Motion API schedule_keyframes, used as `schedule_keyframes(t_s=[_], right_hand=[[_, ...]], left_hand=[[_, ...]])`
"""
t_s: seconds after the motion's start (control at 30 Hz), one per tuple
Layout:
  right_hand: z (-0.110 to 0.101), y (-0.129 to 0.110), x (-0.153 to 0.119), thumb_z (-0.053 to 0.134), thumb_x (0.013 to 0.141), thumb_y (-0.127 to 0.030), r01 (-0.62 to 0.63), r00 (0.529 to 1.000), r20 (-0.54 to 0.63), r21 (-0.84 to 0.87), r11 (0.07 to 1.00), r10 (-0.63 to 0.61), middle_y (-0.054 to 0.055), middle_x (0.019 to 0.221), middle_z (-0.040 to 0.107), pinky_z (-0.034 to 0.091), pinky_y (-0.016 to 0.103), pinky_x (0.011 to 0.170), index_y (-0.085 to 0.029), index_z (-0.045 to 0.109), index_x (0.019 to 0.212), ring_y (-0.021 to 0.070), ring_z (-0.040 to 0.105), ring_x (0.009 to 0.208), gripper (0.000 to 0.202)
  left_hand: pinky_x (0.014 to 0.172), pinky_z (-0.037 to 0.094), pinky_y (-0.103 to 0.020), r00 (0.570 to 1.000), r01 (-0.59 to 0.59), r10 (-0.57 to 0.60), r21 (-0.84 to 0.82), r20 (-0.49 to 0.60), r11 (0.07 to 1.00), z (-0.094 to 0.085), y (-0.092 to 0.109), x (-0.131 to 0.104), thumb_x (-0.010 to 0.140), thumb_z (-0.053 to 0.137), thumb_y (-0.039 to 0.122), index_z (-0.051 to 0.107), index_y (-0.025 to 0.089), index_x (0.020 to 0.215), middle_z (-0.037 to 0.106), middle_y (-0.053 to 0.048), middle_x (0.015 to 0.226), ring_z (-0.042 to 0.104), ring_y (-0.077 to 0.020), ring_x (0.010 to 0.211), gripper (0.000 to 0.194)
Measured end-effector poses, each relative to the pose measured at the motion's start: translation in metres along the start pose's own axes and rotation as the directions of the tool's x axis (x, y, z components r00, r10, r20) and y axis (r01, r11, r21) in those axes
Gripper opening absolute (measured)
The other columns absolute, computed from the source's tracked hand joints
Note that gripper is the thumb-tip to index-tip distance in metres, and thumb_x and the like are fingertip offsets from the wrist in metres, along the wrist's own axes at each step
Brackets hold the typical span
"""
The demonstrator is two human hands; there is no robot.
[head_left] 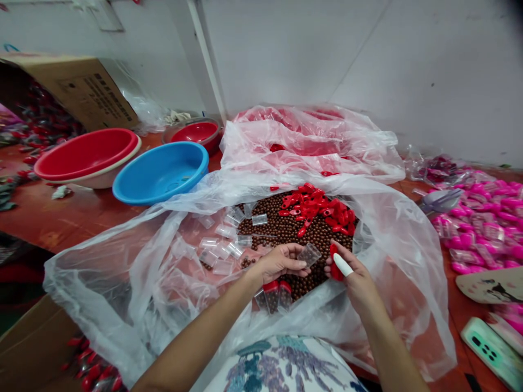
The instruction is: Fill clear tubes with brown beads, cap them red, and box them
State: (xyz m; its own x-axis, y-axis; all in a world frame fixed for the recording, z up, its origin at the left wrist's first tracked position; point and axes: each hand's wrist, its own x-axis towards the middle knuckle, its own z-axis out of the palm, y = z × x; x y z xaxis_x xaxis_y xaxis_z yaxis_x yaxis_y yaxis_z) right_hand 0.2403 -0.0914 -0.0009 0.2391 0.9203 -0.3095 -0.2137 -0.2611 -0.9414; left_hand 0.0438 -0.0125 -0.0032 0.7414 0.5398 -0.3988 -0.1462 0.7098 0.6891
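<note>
My left hand (281, 262) pinches a clear plastic container (309, 254) over a spread of small brown balls (269, 212). In my right hand (353, 272) is a red plastic cap (335, 261), held between the fingers and a thumb with a white cover on it. The two pieces are apart. Beyond my hands lies a heap of red caps (314, 207) on the balls. Loose clear containers (223, 247) lie to the left. Just below my left hand are a few ball-filled containers with red caps (278, 294).
A translucent plastic sheet (400, 234) lies under the work. Blue (163, 171) and red basins (87, 155) stand at the left, before a cardboard box (90, 90). A covering plastic bag (306, 141) is behind. Pink-capped containers (490, 218) and a phone (490, 343) lie right.
</note>
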Motion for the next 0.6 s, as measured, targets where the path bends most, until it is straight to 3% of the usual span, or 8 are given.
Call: schedule_keyframes(t_s=[0.13,0.27,0.33,0.4,0.47,0.53,0.6], right_hand=[[-0.001,0.002,0.000,0.062,0.076,-0.041,-0.005,0.999,-0.038,0.034,0.999,0.006,0.003,0.082,0.063,0.049,0.029,0.061,-0.024,0.051,0.125,0.0156,0.059,0.068,0.053],[0.001,0.002,0.000,0.064,0.074,-0.037,0.036,0.999,-0.003,-0.085,0.996,-0.036,0.002,0.081,0.064,0.042,0.024,0.049,-0.025,0.055,0.120,0.0122,0.053,0.059,0.049],[0.005,0.000,0.000,0.062,0.075,-0.036,0.059,0.998,0.037,-0.159,0.985,-0.054,0.003,0.090,0.065,0.041,0.024,0.047,-0.026,0.054,0.122,0.0116,0.052,0.057,0.049],[0.009,-0.003,0.000,0.061,0.076,-0.036,0.115,0.992,0.074,-0.227,0.967,-0.101,0.005,0.103,0.064,0.046,0.026,0.056,-0.026,0.051,0.125,0.0144,0.057,0.068,0.050],[0.014,-0.007,0.001,0.061,0.077,-0.035,0.204,0.978,0.108,-0.293,0.934,-0.179,0.005,0.112,0.061,0.048,0.032,0.075,-0.026,0.053,0.123,0.0188,0.059,0.089,0.048],[0.017,-0.011,0.003,0.060,0.078,-0.034,0.292,0.956,0.146,-0.354,0.888,-0.256,0.005,0.113,0.061,0.041,0.036,0.092,-0.025,0.058,0.116,0.0208,0.054,0.105,0.039],[0.018,-0.012,0.003,0.057,0.080,-0.034,0.350,0.936,0.186,-0.392,0.851,-0.299,0.004,0.114,0.060,0.036,0.037,0.098,-0.026,0.060,0.114,0.0206,0.052,0.109,0.036]], left_hand=[[0.071,0.054,-0.029,0.994,0.024,-0.018,0.052,-0.106,0.998,-0.006,0.001,-0.003,0.059,0.078,0.016,0.058,0.013,0.096,0.064,-0.006,0.086,0.067,-0.0168,0.072,0.042],[0.072,0.053,-0.030,0.992,0.029,-0.022,0.062,-0.123,0.998,-0.009,0.000,-0.007,0.058,0.078,0.017,0.057,0.014,0.094,0.064,-0.006,0.087,0.067,-0.0175,0.075,0.042],[0.072,0.053,-0.029,0.993,0.012,-0.003,0.079,-0.119,0.997,-0.007,-0.001,-0.008,0.059,0.078,0.018,0.056,0.014,0.094,0.064,-0.006,0.089,0.067,-0.0173,0.075,0.041],[0.071,0.052,-0.029,0.992,-0.002,0.015,0.103,-0.126,0.995,-0.004,-0.002,-0.010,0.059,0.078,0.019,0.056,0.014,0.093,0.065,-0.006,0.087,0.066,-0.0164,0.073,0.041],[0.071,0.052,-0.030,0.990,-0.002,0.020,0.123,-0.138,0.992,-0.001,-0.003,-0.011,0.057,0.078,0.021,0.055,0.014,0.093,0.065,-0.004,0.082,0.066,-0.0152,0.071,0.043],[0.071,0.051,-0.029,0.988,-0.005,0.027,0.142,-0.153,0.990,0.002,-0.003,-0.012,0.056,0.079,0.022,0.055,0.014,0.093,0.065,-0.002,0.076,0.065,-0.0139,0.068,0.045],[0.069,0.050,-0.028,0.986,-0.012,0.039,0.163,-0.165,0.987,0.005,-0.003,-0.013,0.055,0.079,0.024,0.054,0.015,0.092,0.064,0.000,0.070,0.064,-0.0128,0.064,0.045]])
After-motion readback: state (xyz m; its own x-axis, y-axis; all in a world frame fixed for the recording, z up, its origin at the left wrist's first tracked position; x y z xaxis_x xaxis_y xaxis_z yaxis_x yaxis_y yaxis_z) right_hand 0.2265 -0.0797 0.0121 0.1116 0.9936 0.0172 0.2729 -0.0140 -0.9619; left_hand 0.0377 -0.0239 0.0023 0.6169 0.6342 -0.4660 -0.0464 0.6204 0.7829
